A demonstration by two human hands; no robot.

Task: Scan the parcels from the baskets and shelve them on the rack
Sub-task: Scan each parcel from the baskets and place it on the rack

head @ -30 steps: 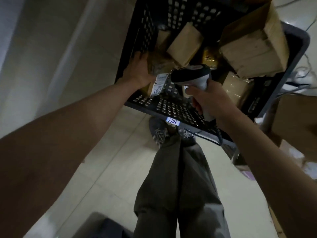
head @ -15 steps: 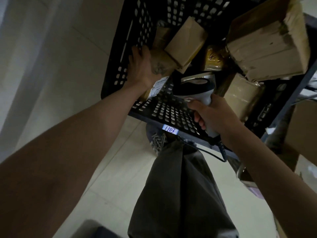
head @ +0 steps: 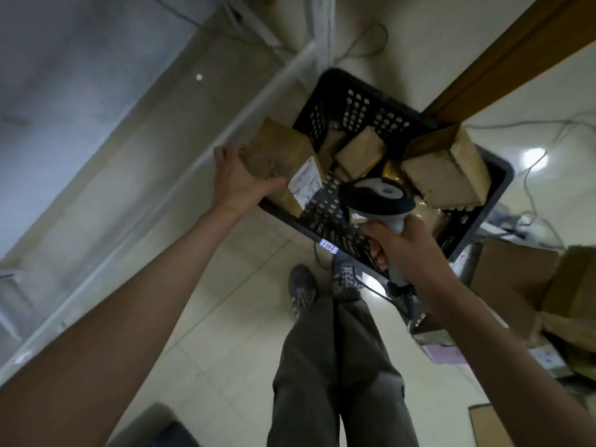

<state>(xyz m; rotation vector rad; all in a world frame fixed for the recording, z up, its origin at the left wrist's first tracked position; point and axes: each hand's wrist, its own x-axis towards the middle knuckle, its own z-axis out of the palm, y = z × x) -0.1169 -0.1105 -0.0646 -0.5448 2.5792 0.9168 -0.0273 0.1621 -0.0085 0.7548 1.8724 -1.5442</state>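
A black perforated basket point(head: 342, 111) stands in front of me with several brown parcels inside. My left hand point(head: 237, 179) grips one brown parcel point(head: 279, 153) with a white label point(head: 304, 182), raised over the basket's left rim. My right hand point(head: 406, 250) holds a grey and black barcode scanner point(head: 375, 196) by its handle, its head hovering over the basket's near side, just right of the label. A larger cardboard box point(head: 448, 169) sits at the basket's right.
A white metal rack point(head: 180, 185) runs along the left. Cardboard boxes point(head: 522, 285) and loose parcels are piled on the floor at the right. Cables point(head: 541, 156) trail over the floor behind the basket. My legs and shoes point(head: 303, 291) stand just before the basket.
My left hand has lifted the labelled parcel out of the basket and up over its left rim. The view has pulled back and up; the scanner stays near the label.
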